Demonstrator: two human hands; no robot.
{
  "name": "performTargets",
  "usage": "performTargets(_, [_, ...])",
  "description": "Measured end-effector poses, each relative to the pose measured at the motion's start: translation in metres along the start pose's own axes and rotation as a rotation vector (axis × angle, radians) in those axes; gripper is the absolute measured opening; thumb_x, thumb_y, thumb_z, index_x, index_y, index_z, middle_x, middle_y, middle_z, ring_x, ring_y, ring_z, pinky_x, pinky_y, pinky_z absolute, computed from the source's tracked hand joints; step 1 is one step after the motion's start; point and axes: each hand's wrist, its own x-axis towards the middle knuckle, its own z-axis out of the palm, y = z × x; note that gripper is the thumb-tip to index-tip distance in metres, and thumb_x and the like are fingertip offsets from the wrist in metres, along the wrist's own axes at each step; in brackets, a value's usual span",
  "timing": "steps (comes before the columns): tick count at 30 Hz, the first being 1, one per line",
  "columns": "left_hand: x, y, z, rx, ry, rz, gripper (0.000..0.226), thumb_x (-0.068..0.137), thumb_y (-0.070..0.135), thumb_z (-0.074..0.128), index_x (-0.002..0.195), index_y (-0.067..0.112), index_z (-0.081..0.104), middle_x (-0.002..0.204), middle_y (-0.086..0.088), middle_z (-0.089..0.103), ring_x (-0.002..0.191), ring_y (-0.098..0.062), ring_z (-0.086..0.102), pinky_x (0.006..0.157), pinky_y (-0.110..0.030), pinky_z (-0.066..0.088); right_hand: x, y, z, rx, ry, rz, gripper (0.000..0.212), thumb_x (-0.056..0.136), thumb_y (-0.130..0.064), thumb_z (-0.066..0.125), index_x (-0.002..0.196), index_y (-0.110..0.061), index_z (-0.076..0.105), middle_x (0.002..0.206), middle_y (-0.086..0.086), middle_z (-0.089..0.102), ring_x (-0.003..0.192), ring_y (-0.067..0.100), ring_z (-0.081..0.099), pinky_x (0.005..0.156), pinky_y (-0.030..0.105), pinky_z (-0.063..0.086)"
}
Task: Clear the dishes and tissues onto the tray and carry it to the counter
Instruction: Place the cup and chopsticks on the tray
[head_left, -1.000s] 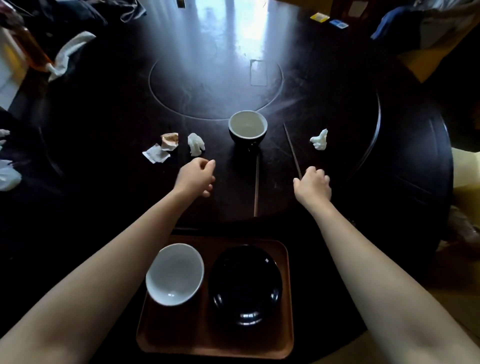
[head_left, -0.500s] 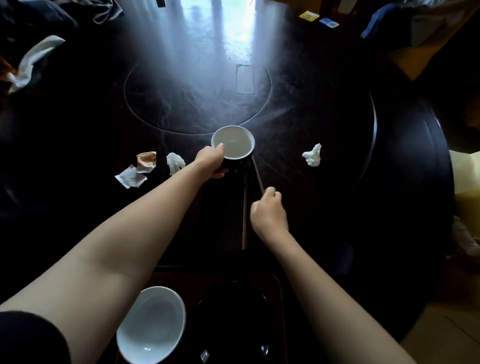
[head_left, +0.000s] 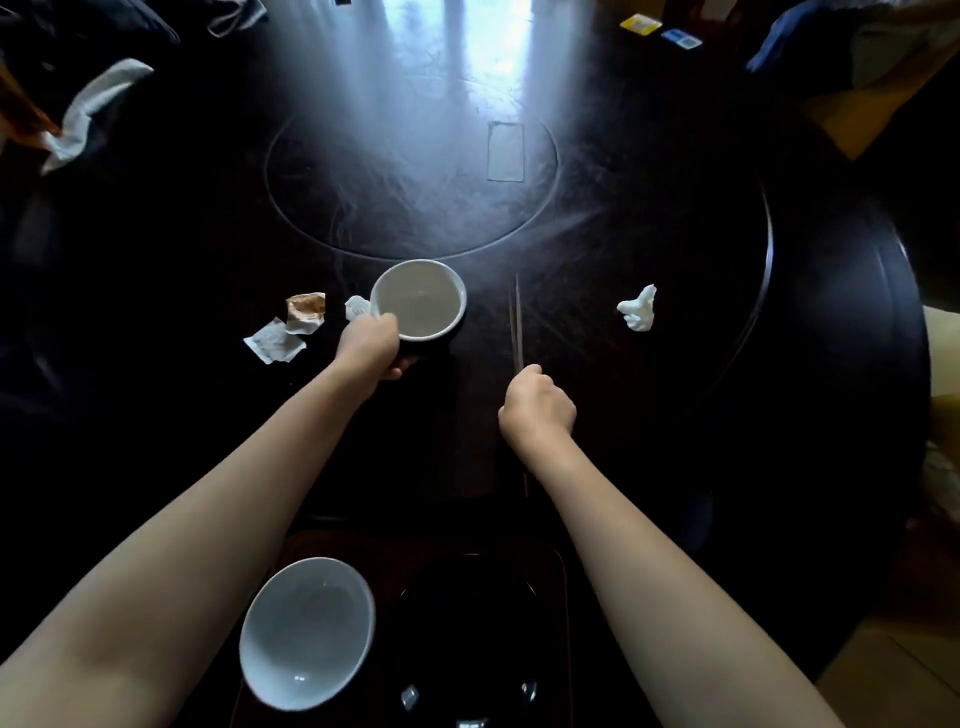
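A: Holding anything with the left hand?

B: Gripping the round bowl with the white inside and dark outside at its near-left rim, curling the fingers under the dark wall. Sitting left of centre on the dark round counter, just near of the circular inset panel. Not managing to tell whether resting there or being lifted.

A: And doing what with the right hand?

B: Closing tightly round the pair of thin brown chopsticks, about mid-length. Pointing away towards the far side, side by side, with the near ends running under the wrist.

A: Lying where, the tissues?

B: Lying on the counter, all of them. Sitting just beside the bowl's left side, perhaps touching it: the small crumpled white tissue. Sitting well right of the chopsticks: the larger crumpled white tissue. Lying further left of the bowl: the crumpled brown-and-white wrapper and, just near of it, the flat white paper scrap.

A: Carrying anything already, the brown wooden tray?

B: Holding two dishes at the near edge, between the forearms: the empty white ceramic bowl on the left, the glossy black dish just right of it.

A: Showing anything else at the far side?

B: Draping at the far left, the white cloth; lying at the far right, the yellow card and the blue card.
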Motion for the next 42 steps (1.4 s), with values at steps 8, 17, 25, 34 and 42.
performTargets(8, [-0.057,-0.039,-0.054,-0.097,0.046,-0.014,0.024,0.089,0.01,0.03,0.102,0.006,0.049,0.066,-0.01,0.053,0.023,-0.003,0.048,0.027,-0.009,0.031,0.001,0.014,-0.008,-0.187,0.0,-0.063,0.029,0.09,-0.01,0.051,0.119,-0.004,0.052,0.122,0.014,0.059,0.11,0.032,0.059,0.08,0.036,0.05])
performTargets(17, [-0.097,-0.075,-0.076,-0.164,0.103,-0.067,0.022,0.09,0.011,0.033,0.075,0.01,0.049,0.06,-0.016,0.053,0.021,-0.003,0.042,0.027,-0.009,0.029,-0.017,0.025,0.02,-0.381,0.194,-0.457,0.025,0.092,-0.001,0.031,0.115,-0.005,0.041,0.115,0.016,0.052,0.101,0.032,0.055,0.075,0.037,0.044])
performTargets(25, [-0.119,-0.092,-0.087,-0.183,0.13,-0.069,0.02,0.09,0.01,0.032,0.097,0.002,0.049,0.061,-0.018,0.054,0.021,-0.003,0.04,0.028,-0.009,0.027,-0.017,0.032,-0.011,0.196,0.063,-0.254,0.024,0.09,-0.004,0.041,0.114,-0.002,0.043,0.109,0.019,0.059,0.099,0.037,0.058,0.078,0.039,0.043])
performTargets(34, [-0.149,-0.116,-0.094,-0.223,0.178,-0.089,0.02,0.09,0.012,0.036,0.077,0.004,0.049,0.039,-0.005,0.055,0.025,-0.009,0.042,0.027,-0.011,0.029,-0.083,0.071,0.023,1.402,-0.096,-0.362,0.031,0.092,-0.034,0.043,0.07,-0.013,0.047,0.057,-0.001,0.045,0.038,0.004,0.036,0.036,0.017,0.029])
performTargets(42, [-0.185,-0.138,-0.095,-0.205,0.137,-0.082,0.025,0.094,0.012,0.032,0.088,-0.006,0.049,0.06,-0.022,0.055,0.025,-0.01,0.038,0.027,-0.015,0.027,-0.105,0.094,0.057,1.305,-0.044,-0.536,0.015,0.092,-0.021,0.048,0.091,-0.019,0.063,0.063,-0.008,0.053,0.062,0.007,0.047,0.064,0.016,0.046])
